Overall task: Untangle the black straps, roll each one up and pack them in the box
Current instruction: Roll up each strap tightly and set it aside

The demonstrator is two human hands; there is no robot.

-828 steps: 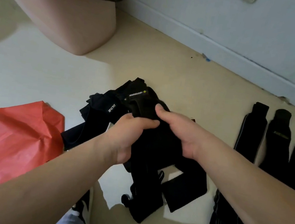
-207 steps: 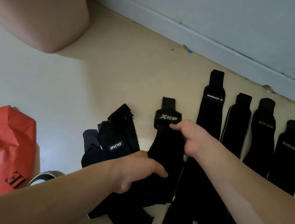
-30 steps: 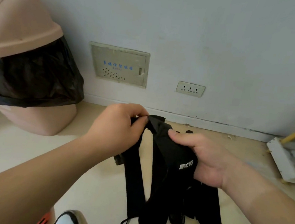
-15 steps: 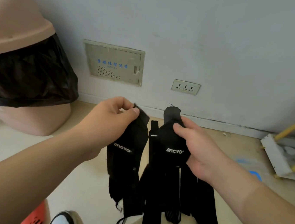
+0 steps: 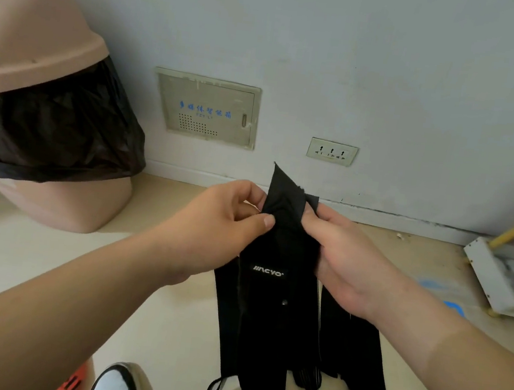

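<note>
Black straps (image 5: 271,308): several held as one bundle in the air, in front of the wall (image 5: 392,66) and above the floor (image 5: 49,267) near its far edge by the skirting.
Upper end: one strap tip stands up between the two hands, slightly folded.
Lower ends: hang free towards the floor and carry small loops and clips.
White lettering (image 5: 267,271): on the front strap, just below both hands.
Left hand (image 5: 224,220): thumb and fingers closed in a pinch on the left edge of the bundle's upper end.
Right hand (image 5: 348,256): fingers curled round the right edge of the same upper end, clamped on the fabric.
Bin (image 5: 32,50): pink with a sloped lid, at the floor's far-left side; a black liner bag (image 5: 51,129) hangs out below the lid.
Wall panel (image 5: 206,107): beige, with blue characters, low on the wall.
Socket (image 5: 332,151): right of the panel.
Rack (image 5: 489,279): white with yellow rods, at the floor's right edge.
Shoe (image 5: 114,382): black and white, at the near edge.
</note>
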